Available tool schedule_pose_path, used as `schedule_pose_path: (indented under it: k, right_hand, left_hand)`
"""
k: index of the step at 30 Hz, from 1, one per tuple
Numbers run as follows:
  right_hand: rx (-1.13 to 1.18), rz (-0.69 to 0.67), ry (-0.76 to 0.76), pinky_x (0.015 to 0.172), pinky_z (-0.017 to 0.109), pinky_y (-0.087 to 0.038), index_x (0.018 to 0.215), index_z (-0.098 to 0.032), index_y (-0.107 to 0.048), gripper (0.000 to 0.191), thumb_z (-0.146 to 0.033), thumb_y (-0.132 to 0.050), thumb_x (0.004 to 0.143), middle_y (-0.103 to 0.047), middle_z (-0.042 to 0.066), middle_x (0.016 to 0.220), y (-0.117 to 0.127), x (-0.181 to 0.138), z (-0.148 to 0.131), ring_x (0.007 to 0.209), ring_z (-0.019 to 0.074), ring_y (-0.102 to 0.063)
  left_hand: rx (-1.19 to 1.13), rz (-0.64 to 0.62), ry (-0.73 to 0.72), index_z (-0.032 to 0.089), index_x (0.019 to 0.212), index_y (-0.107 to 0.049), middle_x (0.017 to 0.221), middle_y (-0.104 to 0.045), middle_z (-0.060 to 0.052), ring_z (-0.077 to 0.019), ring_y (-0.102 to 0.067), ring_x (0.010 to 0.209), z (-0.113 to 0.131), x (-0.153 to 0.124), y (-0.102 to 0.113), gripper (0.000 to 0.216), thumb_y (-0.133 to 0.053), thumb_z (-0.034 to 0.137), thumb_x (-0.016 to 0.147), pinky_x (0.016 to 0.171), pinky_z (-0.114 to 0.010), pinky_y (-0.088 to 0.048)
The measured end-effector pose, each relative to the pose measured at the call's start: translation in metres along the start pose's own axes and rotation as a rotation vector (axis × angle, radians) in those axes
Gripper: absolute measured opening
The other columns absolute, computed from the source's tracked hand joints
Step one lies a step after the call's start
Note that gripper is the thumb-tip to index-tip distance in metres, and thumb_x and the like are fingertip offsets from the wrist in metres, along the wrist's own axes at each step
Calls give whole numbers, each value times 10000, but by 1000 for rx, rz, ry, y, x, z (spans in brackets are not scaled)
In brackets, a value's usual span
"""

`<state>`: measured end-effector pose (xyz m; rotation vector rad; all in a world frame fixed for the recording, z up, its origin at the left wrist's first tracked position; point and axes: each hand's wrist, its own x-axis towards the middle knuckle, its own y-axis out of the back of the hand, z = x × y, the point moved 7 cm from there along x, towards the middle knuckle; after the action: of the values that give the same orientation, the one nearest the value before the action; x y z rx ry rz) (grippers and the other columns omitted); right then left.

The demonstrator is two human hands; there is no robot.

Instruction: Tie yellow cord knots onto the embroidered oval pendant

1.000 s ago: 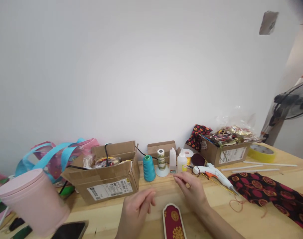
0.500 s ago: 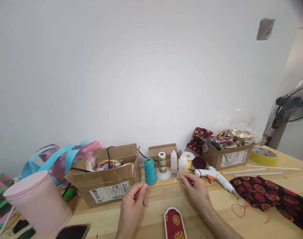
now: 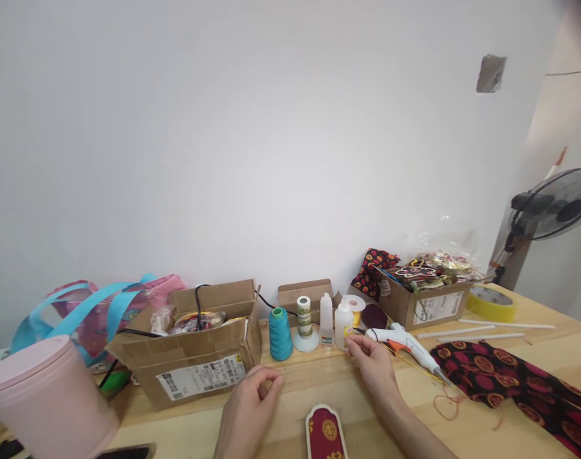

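In the head view, make a clock around the red panel, which lies on the bench at the bottom of the view. The left hand is between 9 and 10 o'clock, curled up and narrow. The right hand is at 1 o'clock, with its fingertips close together in front of the squeeze bottle, near 12. I think the bottle could tip over if the right hand bumped it, and it might knock the slim bottle just beside it. The glue gun, between 1 and 2 o'clock, points at the dark cloth near 2. If the gun is hot, its tip might mark the cloth, and a sleeve or arm swinging that way could push it. The loose string near the tip might snag on an arm. Some parts are hard to see. The panel's bottom end is cut off, and so is most of the phone at 9 o'clock. I can't tell if either hand pinches something thin, like a thread, or if the right fingers touch the bottle. Its label is partly covered.
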<state>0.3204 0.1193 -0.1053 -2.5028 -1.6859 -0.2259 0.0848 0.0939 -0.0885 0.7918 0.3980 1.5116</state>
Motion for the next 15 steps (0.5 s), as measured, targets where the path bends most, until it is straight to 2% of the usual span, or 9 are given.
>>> schedule_pose_path:
  k: [6,8,10,12,15]
  right_hand:
    - [34,64,-16,556,277,-452,626,-141,-627,178,-279,-551,545,-655,44,615,6,0,1,608,198,-587]
    - [40,109,-8,579,269,-444,660,-143,-620,185,-271,-520,572,-652,41,659,11,-1,1,659,196,-580]
    - [38,157,7,568,255,-428,641,-153,-596,184,-294,-479,621,-629,25,642,17,-2,0,658,185,-561]
    - [29,208,24,529,243,-404,570,-164,-542,215,-327,-441,667,-571,2,561,22,-3,0,591,165,-525]
    - [7,273,48,491,232,-368,479,-186,-425,278,-359,-420,697,-455,-30,464,28,-4,0,502,134,-450]
  left_hand:
    - [16,35,85,206,907,-548,744,-605,-2,-144,-536,553,-12,0,2,283,-420,364,711,532,-222,-385]
    - [25,38,89,206,920,-541,708,-600,4,-142,-536,546,-11,0,3,291,-420,367,711,537,-220,-380]
    - [30,16,81,212,868,-561,655,-596,11,-146,-536,553,-7,-2,2,282,-409,397,720,536,-217,-368]
    - [51,-12,78,209,715,-581,560,-570,20,-151,-523,539,-2,-3,1,312,-374,442,736,512,-212,-345]
    - [102,-5,74,185,489,-505,429,-470,32,-140,-474,480,2,-5,3,425,-337,480,745,476,-206,-300]
